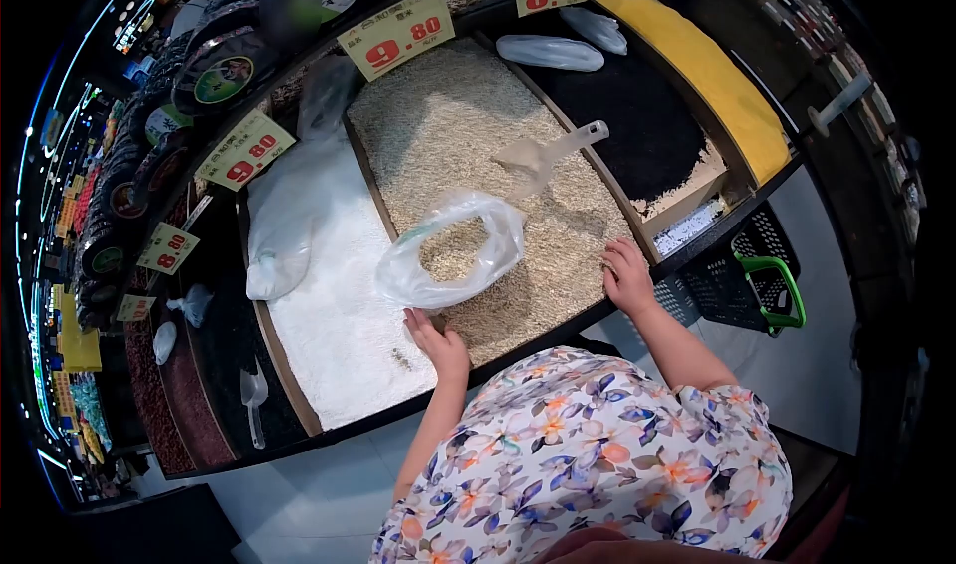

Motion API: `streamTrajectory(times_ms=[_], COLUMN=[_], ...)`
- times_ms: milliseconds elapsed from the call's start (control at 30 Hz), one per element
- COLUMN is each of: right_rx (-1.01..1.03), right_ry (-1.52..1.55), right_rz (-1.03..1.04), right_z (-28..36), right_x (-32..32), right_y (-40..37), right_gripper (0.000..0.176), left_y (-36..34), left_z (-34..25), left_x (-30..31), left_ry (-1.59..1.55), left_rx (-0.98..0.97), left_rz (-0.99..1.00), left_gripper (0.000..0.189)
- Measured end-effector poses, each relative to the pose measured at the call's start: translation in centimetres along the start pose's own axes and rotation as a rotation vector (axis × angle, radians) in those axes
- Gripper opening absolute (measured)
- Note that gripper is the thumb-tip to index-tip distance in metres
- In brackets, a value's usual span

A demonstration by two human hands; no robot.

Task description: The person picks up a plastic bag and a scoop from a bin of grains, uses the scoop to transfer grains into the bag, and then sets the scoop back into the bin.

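Stands at the tan grain bin (pixel 478 136). Pinches the near edge of a clear plastic bag (pixel 408 275) with the left hand (pixel 438 343), at the bin's front-left corner, just beside the divider to the white rice bin (pixel 329 305). Holds the bag lying on the grain with its mouth wide open, only a small heap of tan grain inside. Rests the right hand (pixel 625 275) on the bin's front rim at its right corner, fingers loosely bent, gripping nothing. Leaves the clear plastic scoop (pixel 543 151) lying on the grain near the bin's middle, beyond the bag, touched by neither hand. Looks like an early stage of bagging: a little grain in, most of the bag slack and empty, mouth untied. Seems to leave more scooping and closing the bag.
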State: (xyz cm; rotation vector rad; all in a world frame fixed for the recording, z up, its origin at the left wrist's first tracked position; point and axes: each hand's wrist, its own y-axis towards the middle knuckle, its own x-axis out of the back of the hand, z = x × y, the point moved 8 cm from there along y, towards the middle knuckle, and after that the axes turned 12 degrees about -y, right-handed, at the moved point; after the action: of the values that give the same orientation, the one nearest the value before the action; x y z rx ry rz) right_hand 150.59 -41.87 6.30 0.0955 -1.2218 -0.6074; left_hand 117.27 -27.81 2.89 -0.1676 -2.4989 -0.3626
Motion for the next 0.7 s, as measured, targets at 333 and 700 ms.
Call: streamTrajectory(times_ms=[333,700], right_rx=[-0.005,0.031], right_ry=[-0.024,-0.036], right_rz=[-0.042,-0.020], right_z=[-0.11,0.22], right_x=[0.13,-0.28], right_y=[-0.15,-0.06], right_gripper=[0.028,0.028], left_y=[0.13,0.22], left_z=[0.05,-0.75], left_x=[-0.10,0.31], left_ry=[0.013,0.037], left_rx=[0.000,-0.027], left_rz=[0.006,-0.037], left_gripper=[0.066,0.068])
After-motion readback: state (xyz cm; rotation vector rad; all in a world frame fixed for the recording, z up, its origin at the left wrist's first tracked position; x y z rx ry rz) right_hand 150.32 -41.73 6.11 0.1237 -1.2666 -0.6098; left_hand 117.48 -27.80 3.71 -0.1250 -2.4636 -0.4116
